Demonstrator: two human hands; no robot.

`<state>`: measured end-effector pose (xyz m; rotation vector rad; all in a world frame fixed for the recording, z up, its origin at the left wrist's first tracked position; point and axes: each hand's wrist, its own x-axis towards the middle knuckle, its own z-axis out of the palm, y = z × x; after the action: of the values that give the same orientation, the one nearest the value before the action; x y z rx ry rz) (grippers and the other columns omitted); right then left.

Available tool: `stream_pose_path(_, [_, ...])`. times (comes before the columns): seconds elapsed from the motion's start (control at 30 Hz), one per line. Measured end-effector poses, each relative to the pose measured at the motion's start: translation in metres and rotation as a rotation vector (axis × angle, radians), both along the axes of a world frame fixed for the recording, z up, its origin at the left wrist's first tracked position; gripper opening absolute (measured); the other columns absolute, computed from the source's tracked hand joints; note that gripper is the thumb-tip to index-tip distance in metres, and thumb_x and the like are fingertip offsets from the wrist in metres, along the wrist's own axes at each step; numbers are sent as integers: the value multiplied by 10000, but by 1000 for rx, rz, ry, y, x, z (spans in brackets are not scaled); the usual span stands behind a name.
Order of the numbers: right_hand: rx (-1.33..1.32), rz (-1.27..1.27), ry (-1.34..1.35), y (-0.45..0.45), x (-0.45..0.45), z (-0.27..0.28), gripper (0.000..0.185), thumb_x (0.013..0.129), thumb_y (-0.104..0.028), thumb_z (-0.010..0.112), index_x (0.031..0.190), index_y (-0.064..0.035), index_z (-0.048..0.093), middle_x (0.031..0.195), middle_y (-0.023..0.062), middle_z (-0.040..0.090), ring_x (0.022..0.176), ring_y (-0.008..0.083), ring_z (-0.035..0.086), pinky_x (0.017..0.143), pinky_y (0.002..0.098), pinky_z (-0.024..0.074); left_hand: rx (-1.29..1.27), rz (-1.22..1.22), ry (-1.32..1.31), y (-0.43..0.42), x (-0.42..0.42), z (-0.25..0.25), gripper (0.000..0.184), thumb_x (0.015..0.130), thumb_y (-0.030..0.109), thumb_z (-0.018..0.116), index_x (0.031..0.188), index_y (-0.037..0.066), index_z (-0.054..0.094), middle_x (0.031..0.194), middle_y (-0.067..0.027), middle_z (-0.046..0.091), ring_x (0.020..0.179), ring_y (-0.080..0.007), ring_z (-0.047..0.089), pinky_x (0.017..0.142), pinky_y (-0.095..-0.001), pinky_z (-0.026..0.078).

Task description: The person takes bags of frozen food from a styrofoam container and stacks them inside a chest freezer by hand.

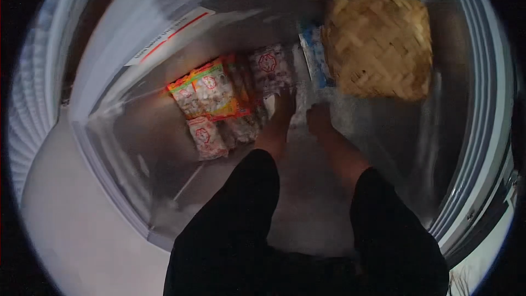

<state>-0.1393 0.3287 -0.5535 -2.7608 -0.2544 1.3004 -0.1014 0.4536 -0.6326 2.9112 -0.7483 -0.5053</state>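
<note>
While the pack point(268, 63) lies just beyond the left hand point(282, 108), toward the freezer point(463, 208)'s far edge, the right hand point(320, 120) sits farther; neither grip determinable.

Wall sticker point(171, 37): by the chest's upper-left edge, above a red line; seemingly "below this line", first word blurred.
Orange-edged pack point(211, 89): red emblems, lettering unreadable.
Small pack point(208, 139), clear pack point(268, 61): similar red emblem each.
Blue pack point(316, 57): print illegible.

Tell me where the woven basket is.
In the head view, the woven basket sits at the upper right inside the freezer, beside the blue packet and beyond the right hand.
</note>
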Motion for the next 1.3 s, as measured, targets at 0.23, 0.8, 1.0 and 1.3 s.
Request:
stream_pose_path(0.23, [45,-142,111,-1,-18,62,217,716,-146,531,903,-68,613,934,121,586,862,286,553,787,471,381,285,-128,682,-14,-77,90,336,784,193,489,1088,52,480,1098,-172,484,968,-306,486,824,-445,363])
stream_pose_path(0.8, [2084,-715,936,-118,-54,401,478,813,-417,414,1079,-24,477,1101,157,501,1002,293,491,849,415,375,-2045,110,1034,60,-75,529,463,808,321,487,1186,64,412,988,-121,570,915,-251,545,806,-358,408])
stream_pose_path(1.0, [382,-276,6,-110,-72,358,444,793,-364,472,1041,2,511,1073,141,528,973,263,505,838,358,376,-427,210,-17,34,-153,495,329,805,260,478,1109,132,484,1047,-142,539,974,-292,509,818,-401,385])
stream_pose_path(1.3, [769,261,53,-14,-123,381,344,782,-243,540,1025,-1,499,979,142,546,909,220,530,762,306,410,-581,704,-174,125,-394,534,214,787,196,486,981,114,526,811,-123,569,721,-312,556,632,-405,437])
